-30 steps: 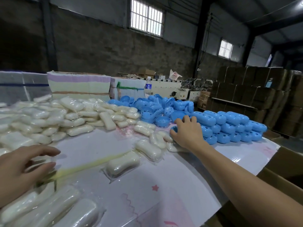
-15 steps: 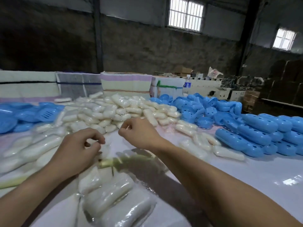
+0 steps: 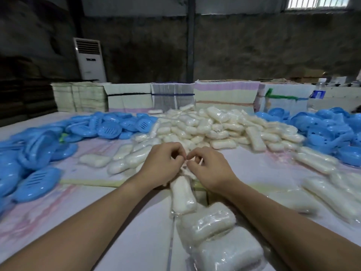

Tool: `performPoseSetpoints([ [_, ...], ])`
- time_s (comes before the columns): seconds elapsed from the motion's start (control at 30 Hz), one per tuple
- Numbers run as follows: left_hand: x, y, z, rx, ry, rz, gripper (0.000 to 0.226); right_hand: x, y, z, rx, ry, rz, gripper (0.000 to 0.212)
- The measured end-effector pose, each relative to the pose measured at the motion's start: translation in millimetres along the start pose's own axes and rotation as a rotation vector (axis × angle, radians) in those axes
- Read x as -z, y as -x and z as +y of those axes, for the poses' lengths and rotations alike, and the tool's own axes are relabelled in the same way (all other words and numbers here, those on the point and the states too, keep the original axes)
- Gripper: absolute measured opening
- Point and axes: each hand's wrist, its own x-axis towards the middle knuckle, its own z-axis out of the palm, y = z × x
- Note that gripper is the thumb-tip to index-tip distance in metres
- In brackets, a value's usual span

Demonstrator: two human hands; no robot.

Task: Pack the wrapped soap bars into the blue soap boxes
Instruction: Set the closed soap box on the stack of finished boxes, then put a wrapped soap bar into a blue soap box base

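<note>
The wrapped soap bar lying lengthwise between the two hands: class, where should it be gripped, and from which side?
Grip the soap bar across its narrow middle, from above. It lies flat on the table, long axis pointing away, its long sides free, and it narrows slightly at the waist. Its far end is hidden between the left hand and right hand.

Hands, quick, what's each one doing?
Left hand: fingers curled, pinching; what it pinches cannot be told.
Right hand: the same.
</note>
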Motion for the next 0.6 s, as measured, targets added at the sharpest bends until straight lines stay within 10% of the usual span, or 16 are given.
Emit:
performPoseSetpoints([
  [0.4, 58, -18, -25, 0.236, -0.386, 0.060, 0.019, -1, 12, -20, 0.415, -0.130, -0.180, 0.036],
  [0.6, 134, -19, -89, 0.475, -0.963, 0.134, 0.028, -6, 12, -22, 0.470, -0.088, -0.232, 0.037],
])
